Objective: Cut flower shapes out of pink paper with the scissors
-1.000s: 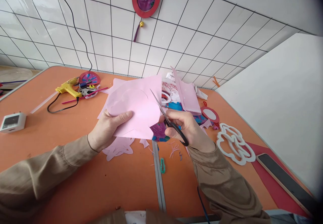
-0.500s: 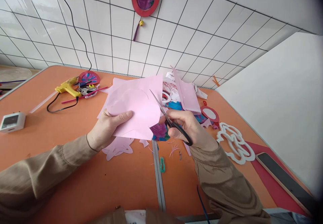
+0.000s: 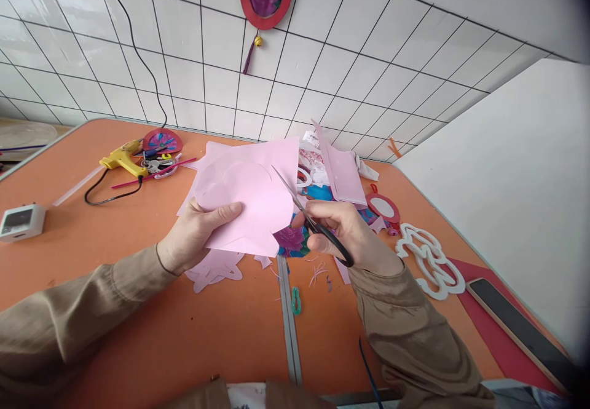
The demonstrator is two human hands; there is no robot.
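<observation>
My left hand pinches a sheet of pink paper by its lower left edge and holds it up over the orange table. A curved outline is drawn on the sheet. My right hand grips black-handled scissors, whose blades reach into the paper's right side. A colourful painted piece lies on the table just under the paper. Pink offcuts lie below my left hand.
A yellow glue gun with a black cord, keys and a round painted disc lie at the back left. A small white device sits at the far left. White flower cutouts, a red-rimmed ring and a phone lie right.
My right hand has drawn back slightly to the right, with the scissor blades still in the pink paper. My left hand and the sheet have hardly moved.
</observation>
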